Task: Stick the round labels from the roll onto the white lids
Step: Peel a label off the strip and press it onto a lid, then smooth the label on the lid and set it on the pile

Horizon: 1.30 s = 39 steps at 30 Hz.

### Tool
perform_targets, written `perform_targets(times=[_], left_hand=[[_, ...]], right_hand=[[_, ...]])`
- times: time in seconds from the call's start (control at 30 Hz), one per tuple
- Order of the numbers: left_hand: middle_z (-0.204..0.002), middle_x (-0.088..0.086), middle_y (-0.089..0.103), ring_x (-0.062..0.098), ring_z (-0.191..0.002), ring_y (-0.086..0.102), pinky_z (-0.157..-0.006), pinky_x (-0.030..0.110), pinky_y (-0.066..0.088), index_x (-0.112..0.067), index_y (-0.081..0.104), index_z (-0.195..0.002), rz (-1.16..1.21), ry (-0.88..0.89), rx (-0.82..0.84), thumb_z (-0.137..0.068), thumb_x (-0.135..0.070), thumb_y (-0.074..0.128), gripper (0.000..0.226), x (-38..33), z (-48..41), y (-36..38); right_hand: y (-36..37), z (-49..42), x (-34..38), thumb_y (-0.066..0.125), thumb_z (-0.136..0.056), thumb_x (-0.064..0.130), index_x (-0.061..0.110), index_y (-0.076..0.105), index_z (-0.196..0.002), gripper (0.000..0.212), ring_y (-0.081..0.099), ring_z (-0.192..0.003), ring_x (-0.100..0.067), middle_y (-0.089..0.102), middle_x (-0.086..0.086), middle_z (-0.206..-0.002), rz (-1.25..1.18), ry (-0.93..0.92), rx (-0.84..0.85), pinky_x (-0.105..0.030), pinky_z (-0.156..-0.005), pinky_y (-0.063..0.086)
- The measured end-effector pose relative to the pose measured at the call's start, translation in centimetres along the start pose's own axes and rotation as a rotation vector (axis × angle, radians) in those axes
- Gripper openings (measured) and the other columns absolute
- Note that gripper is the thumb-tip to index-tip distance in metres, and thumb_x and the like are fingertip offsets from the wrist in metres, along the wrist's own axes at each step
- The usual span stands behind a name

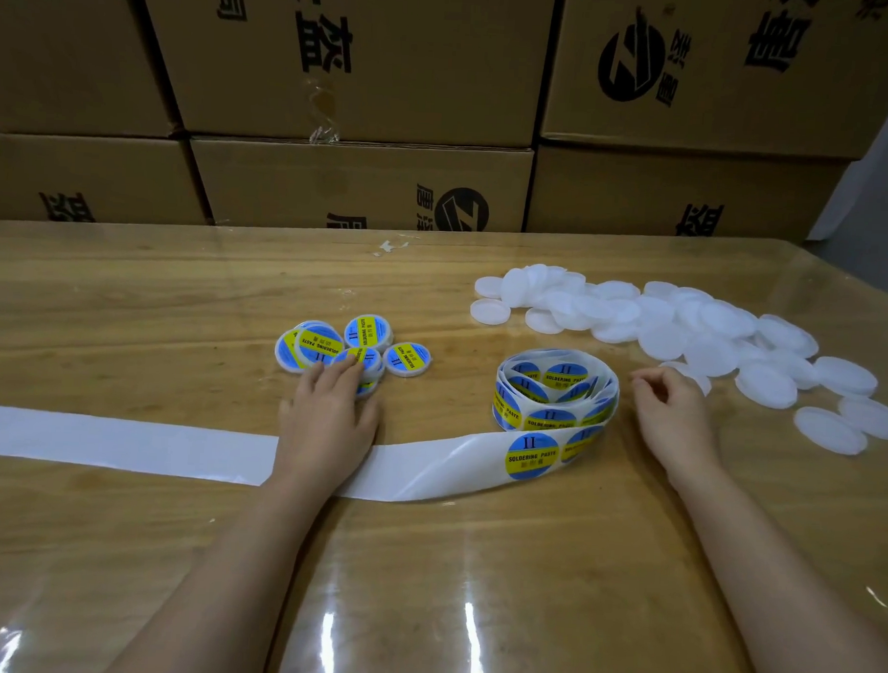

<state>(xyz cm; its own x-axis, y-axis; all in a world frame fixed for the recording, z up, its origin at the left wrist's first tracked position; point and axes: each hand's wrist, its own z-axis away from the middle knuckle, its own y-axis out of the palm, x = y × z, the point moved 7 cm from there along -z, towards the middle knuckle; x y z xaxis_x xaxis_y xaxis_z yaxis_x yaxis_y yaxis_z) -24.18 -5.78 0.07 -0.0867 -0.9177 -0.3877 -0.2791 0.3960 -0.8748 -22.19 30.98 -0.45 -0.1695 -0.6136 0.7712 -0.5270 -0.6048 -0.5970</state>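
step: finished lid being set down | left hand [326, 412] flat-fingered on labelled lids [355, 352], left of roll [556, 392] | right hand [675, 417] loosely curled, empty (apparently), beside white lids [686, 326], right | next: take bare lid, peel nearest label [532, 456]

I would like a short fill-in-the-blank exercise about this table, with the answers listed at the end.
1. The left hand touches the finished lids, each carrying a ___.
2. These lie to the ___ of the roll.
3. The label on the unrolled strip reads SOLDERING ___.
4. The plain white lids are piled on the ___ side of the table.
Answers: label; left; PASTE; right.
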Motion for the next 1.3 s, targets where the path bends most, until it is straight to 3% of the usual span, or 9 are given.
perform_targets(times=[0.17, 0.27, 0.4, 0.67, 0.8, 0.93, 1.03, 1.17, 1.3], left_hand=[[-0.158, -0.014, 0.011, 0.016, -0.145, 0.013, -0.108, 0.042, 0.022, -0.029, 0.021, -0.149, -0.119, 0.011, 0.117, -0.096, -0.051, 0.035, 0.059, 0.0, 0.2, 1.3], [-0.159, -0.016, 0.005, 0.016, -0.146, 0.008, -0.109, 0.041, 0.019, -0.031, 0.014, -0.151, -0.135, 0.013, 0.150, -0.096, -0.054, 0.029, 0.060, 0.0, 0.2, 1.5], [-0.159, -0.016, 0.002, 0.017, -0.146, 0.008, -0.109, 0.042, 0.019, -0.034, 0.013, -0.150, -0.102, 0.030, 0.126, -0.098, -0.051, 0.030, 0.058, -0.2, 0.4, 1.2], [-0.148, 0.003, 0.040, 0.027, -0.139, 0.030, -0.104, 0.042, 0.026, -0.016, 0.054, -0.131, -0.116, 0.166, -0.092, -0.098, -0.029, 0.045, 0.036, -2.9, 1.2, -1.3], [-0.120, 0.003, 0.065, 0.025, -0.114, 0.057, -0.092, 0.040, 0.041, -0.010, 0.067, -0.111, 0.186, 0.364, -0.098, -0.092, -0.026, 0.046, 0.033, -6.9, 2.7, -2.2], [-0.120, -0.010, 0.062, 0.008, -0.112, 0.050, -0.097, 0.036, 0.036, -0.023, 0.062, -0.119, 0.391, 0.448, 0.157, -0.090, -0.040, 0.043, 0.038, -9.2, 4.4, -0.1], [-0.107, -0.022, 0.058, 0.000, -0.103, 0.048, -0.092, 0.030, 0.033, -0.029, 0.060, -0.120, 0.395, 0.516, 0.186, -0.091, -0.037, 0.054, 0.030, -9.6, 4.8, 0.6], [-0.100, -0.027, 0.053, 0.005, -0.099, 0.050, -0.091, 0.031, 0.036, -0.029, 0.063, -0.114, 0.418, 0.505, 0.205, -0.090, -0.030, 0.055, 0.025, -9.2, 4.4, 0.6], [-0.102, -0.017, 0.061, 0.013, -0.102, 0.053, -0.089, 0.033, 0.031, -0.027, 0.062, -0.117, 0.273, 0.511, 0.146, -0.082, -0.031, 0.047, 0.038, -8.5, 4.2, -0.1]], right_hand=[[-1.3, 0.1, 0.7, 0.048, -0.093, 0.019, 0.021, 0.064, -0.097, 0.016, 0.051, -0.109, -0.028, 0.054, -0.003, -0.109, 0.159, -0.093, -0.096, -0.045, -0.096, 0.040], [-2.8, 0.1, 0.3, 0.047, -0.090, 0.018, 0.019, 0.066, -0.108, 0.025, 0.041, -0.120, -0.028, 0.053, -0.005, -0.127, 0.400, -0.112, -0.200, -0.045, -0.098, 0.029], [-1.9, -0.2, -1.1, 0.045, -0.092, 0.024, 0.023, 0.054, -0.130, 0.039, 0.031, -0.133, -0.027, 0.044, -0.003, -0.142, 0.502, 0.017, -0.008, -0.046, -0.107, 0.024], [-1.1, -0.1, -0.5, 0.045, -0.094, 0.030, 0.019, 0.050, -0.132, 0.040, 0.033, -0.130, -0.029, 0.045, -0.006, -0.139, 0.593, -0.027, 0.044, -0.044, -0.104, 0.027], [-0.6, 0.1, 0.2, 0.044, -0.095, 0.028, 0.020, 0.055, -0.127, 0.035, 0.035, -0.127, -0.026, 0.046, -0.006, -0.135, 0.612, -0.096, 0.070, -0.042, -0.102, 0.028], [-0.4, 0.3, 0.8, 0.044, -0.095, 0.022, 0.023, 0.061, -0.118, 0.029, 0.041, -0.120, -0.024, 0.052, -0.003, -0.125, 0.570, -0.166, 0.046, -0.041, -0.098, 0.027], [-0.4, 0.4, 1.0, 0.041, -0.098, 0.021, 0.027, 0.062, -0.118, 0.029, 0.047, -0.114, -0.024, 0.055, -0.004, -0.118, 0.579, -0.186, 0.033, -0.039, -0.094, 0.026], [-0.8, 0.5, 1.3, 0.041, -0.099, 0.018, 0.024, 0.063, -0.117, 0.030, 0.048, -0.112, -0.028, 0.056, -0.009, -0.115, 0.539, -0.213, -0.047, -0.039, -0.095, 0.023], [-3.0, 2.4, 4.3, 0.049, -0.091, -0.004, 0.009, 0.068, -0.107, 0.028, 0.052, -0.100, -0.037, 0.055, -0.020, -0.103, 0.221, -0.320, -0.318, -0.044, -0.091, 0.028]])
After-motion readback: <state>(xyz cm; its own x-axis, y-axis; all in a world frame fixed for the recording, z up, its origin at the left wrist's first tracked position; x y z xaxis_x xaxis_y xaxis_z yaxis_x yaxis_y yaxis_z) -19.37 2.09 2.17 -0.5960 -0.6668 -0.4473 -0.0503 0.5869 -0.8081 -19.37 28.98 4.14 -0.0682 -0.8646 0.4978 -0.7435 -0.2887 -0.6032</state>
